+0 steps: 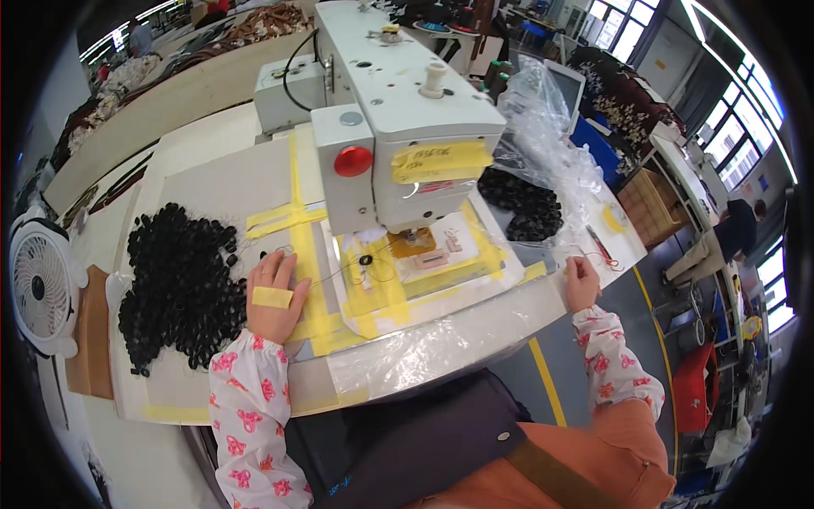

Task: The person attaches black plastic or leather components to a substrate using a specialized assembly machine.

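My left hand, with a strip of yellow tape on its back, rests palm down on the taped table, fingers stretched forward. A small black piece shows at its fingertips, and a thin dark thread runs from beside it toward the sewing machine. To its left lies a big pile of small black oval pieces with loose threads. One dark round piece sits on the yellow-taped plate below the machine head. My right hand is closed at the table's right edge; what its fingers hold is hidden. Red-handled snips lie close by.
Behind the machine's right side are a second black pile and crumpled clear plastic. A white fan and a brown box stand at the far left. Another person is at the far right, beyond a red bin.
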Motion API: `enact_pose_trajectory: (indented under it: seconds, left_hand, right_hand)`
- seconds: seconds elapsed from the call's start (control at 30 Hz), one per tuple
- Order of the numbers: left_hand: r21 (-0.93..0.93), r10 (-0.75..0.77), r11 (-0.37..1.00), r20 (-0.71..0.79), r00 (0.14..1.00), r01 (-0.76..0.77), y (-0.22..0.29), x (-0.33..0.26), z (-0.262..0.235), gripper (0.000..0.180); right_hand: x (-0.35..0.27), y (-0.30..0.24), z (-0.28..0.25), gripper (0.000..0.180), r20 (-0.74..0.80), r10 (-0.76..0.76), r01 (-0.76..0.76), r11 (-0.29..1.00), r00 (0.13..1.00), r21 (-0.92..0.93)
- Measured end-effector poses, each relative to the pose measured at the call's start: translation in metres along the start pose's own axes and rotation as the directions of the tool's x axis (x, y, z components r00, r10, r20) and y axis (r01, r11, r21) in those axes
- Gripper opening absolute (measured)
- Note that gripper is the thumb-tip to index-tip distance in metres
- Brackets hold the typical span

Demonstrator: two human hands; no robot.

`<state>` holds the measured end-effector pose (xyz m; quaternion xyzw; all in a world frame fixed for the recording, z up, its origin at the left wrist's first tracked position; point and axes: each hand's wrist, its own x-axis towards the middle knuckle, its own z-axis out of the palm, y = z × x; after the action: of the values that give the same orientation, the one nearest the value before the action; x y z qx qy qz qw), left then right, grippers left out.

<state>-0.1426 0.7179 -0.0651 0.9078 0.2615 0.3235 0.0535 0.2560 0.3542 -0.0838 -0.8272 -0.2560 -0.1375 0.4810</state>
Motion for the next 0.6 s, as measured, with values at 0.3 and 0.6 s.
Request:
enact_pose_trajectory:
  seconds: [0.3,0.6]
  left_hand:
    - [-0.135,0.045,0.99,0.064,0.997,-0.036,0.063,0.022,0.018,0.046]
    - [-0.029,-0.161,0.985,0.203,0.966,0.17,0.094,0.053,0.071,0.023]
  right_hand:
    - [0.063,-0.101,0.045,0.014,0.428,-0.469,0.567,0.812,0.773,-0.136]
    - [0.094,-0.076,0.065,0.013,0.662,-0.413,0.667,0.724,0.626,-0.18]
